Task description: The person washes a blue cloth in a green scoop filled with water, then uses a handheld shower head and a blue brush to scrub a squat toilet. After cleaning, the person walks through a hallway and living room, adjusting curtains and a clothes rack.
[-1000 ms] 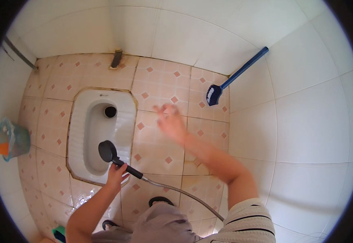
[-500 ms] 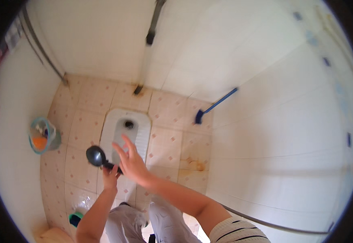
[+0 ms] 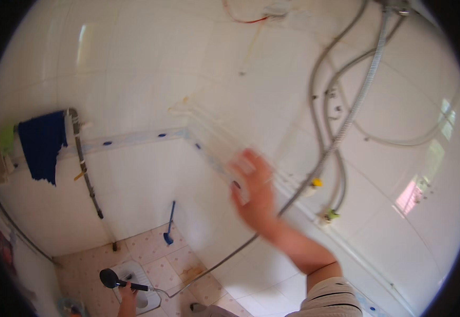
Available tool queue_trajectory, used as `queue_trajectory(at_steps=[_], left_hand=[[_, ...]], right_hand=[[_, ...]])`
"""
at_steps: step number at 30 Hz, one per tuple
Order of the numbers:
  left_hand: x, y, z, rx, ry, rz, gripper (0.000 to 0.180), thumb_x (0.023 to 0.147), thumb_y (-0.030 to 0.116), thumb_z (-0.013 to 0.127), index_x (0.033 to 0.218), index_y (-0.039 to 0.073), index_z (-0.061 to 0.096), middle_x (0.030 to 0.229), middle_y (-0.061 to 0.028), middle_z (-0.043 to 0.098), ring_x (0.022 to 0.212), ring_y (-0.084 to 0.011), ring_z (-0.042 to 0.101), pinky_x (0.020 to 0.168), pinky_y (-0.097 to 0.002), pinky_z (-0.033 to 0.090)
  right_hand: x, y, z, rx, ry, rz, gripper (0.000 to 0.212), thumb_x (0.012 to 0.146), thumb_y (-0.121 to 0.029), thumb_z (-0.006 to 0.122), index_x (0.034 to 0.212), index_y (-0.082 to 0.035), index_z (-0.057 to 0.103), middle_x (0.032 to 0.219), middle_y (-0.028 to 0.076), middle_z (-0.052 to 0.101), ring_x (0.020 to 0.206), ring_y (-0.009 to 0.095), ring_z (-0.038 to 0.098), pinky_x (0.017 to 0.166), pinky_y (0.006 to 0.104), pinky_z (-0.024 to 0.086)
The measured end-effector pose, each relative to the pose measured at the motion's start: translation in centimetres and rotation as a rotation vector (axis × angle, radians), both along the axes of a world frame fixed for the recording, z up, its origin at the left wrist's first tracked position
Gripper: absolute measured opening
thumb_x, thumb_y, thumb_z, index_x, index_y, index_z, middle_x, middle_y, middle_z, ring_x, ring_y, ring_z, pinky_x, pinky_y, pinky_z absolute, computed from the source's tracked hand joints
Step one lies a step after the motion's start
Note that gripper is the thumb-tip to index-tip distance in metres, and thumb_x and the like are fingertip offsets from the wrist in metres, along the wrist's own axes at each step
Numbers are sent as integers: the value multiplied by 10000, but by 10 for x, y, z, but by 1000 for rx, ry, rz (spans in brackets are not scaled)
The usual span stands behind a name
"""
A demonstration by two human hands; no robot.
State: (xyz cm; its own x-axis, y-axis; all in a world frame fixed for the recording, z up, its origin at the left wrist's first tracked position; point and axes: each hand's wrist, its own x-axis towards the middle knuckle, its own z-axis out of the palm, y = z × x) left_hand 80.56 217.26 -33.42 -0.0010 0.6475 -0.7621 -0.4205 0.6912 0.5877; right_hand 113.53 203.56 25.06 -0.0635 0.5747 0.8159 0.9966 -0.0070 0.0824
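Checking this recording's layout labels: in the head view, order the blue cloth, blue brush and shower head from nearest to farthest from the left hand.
From the left hand:
1. Shower head: gripped by its handle.
2. Blue brush: above right, near the corner.
3. Blue cloth: hanging far upper left.

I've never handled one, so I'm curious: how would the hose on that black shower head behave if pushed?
The hose likely bends easily, given its tight curve near the black shower head. It would probably swing rather than stand stiff, since it is slender and hangs in a long slanting run.
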Motion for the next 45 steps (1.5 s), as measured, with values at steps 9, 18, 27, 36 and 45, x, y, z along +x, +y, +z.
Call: queue_trajectory(at_steps=[9, 18, 27, 36, 45], left_hand=[[126, 2, 122, 167, -231, -159, 273, 866, 115, 609, 1047, 42, 419, 913, -133, 570, 734, -279, 632, 575, -405, 586], [174, -75, 246, 321, -148, -263, 265, 855, 133, 638, 1006, 0, 465, 943, -143, 564, 779, -289, 627, 636, -412, 589], [121, -151, 347, 516, -156, -466, 353, 841, 204, 666, 1084, 68, 448, 994, -92, 592, 848, -225, 639, 683, -363, 571], [67, -271, 406, 506, -88, -764, 350, 847, 320, 677, 1022, 95, 474, 914, -46, 585, 792, -154, 605, 668, -287, 526], [62, -368, 422, 778, -227, -823, 286, 870, 260, 662, 976, 74, 472, 804, -21, 532, 659, -76, 543, 504, -207, 458]], right_hand=[[27, -115, 325, 579, -1024, -426, 451, 753, -97, 595, 1196, -25, 548, 1300, 112, 485, 1257, 278, 420, 1035, 449, 317], [21, -136, 335, 594, -878, -214, 411, 734, -120, 615, 1099, 61, 566, 1179, 165, 561, 1158, 273, 495, 985, 397, 383], [-40, -162, 50, -200, -290, 224, 280, 728, -176, 645, 965, -37, 595, 1022, 154, 541, 938, 298, 529, 751, 423, 435], [-167, -246, -145, -699, 523, -25, 413, 754, -283, 709, 1032, -21, 552, 988, 163, 607, 801, 322, 633, 637, 406, 506], [-187, -336, -106, -612, 499, -177, 302, 715, -223, 713, 910, -45, 566, 848, 138, 610, 809, 333, 609, 658, 432, 491]])
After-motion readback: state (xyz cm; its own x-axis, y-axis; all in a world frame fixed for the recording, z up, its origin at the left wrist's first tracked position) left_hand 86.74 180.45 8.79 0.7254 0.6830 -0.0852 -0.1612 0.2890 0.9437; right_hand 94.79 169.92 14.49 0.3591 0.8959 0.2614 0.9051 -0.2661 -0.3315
